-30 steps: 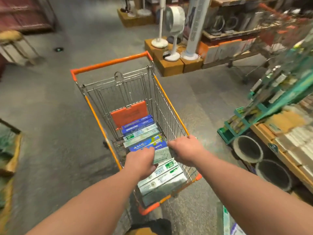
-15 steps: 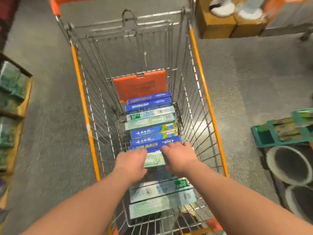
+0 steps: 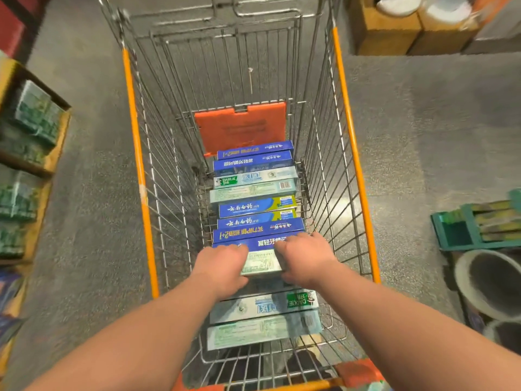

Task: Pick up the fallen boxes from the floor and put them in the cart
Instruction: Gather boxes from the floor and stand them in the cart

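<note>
Reaches deeper into cart [image 3: 352,136] than before, grips one box [image 3: 262,263] at both ends with left hand [image 3: 222,266] and right hand [image 3: 306,261], amid row of boxes [image 3: 253,193].

- The left hand [image 3: 222,266] and the right hand [image 3: 304,261] have been moved forward, from the near end of the cart [image 3: 141,176] toward its middle.
- The box [image 3: 260,262] gripped between them has been brought down against the row of boxes [image 3: 253,193].
- The cart is now seen from closer, and its orange handle is cut off from view.
</note>
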`<state>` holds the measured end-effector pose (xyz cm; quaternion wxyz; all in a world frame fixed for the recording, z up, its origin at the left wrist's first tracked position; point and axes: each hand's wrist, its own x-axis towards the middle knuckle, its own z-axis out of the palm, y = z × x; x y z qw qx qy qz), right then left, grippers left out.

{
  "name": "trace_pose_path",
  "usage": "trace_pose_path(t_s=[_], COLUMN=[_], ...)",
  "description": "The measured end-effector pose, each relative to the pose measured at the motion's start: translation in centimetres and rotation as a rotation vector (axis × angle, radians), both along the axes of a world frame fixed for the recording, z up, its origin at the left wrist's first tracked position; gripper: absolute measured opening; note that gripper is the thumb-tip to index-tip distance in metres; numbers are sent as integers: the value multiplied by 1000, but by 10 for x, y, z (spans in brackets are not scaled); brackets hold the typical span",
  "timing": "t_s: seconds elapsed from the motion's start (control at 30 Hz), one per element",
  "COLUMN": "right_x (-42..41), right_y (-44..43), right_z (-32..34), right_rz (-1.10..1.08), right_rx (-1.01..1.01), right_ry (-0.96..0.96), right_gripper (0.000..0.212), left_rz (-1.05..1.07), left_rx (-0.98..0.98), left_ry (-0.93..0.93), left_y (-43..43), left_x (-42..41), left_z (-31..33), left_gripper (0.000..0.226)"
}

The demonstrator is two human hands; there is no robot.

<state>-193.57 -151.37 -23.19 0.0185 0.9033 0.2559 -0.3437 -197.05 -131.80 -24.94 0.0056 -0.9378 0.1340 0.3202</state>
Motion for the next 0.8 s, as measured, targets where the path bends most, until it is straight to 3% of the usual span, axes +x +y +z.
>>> trace_pose_path(t_s=[0.33,0.47,0.57,0.63,0.8], right_x=[4,0,-3,-5,-18], right_y=[5,7,5,2,-17], right_z=[-23,-30,-25,-12,51], right_rz=[-37,-57,-57,-56,-104], right_rx=[46,68,76,97,166], right_ry=[-74,-82,-92,-109,-138], right_gripper=[37,44,72,90,90], left_rz=[96,123,129,125,160], left_rx=[8,-3,-3,-22,-39], left_ry=[-57,-110,-100,-114,-187], left_y=[4,6,3,1,-18], left_x=[4,-6,-11,-12,-19], left_z=[-6,-11,-7,7,76], left_gripper=[32,43,77,86,68])
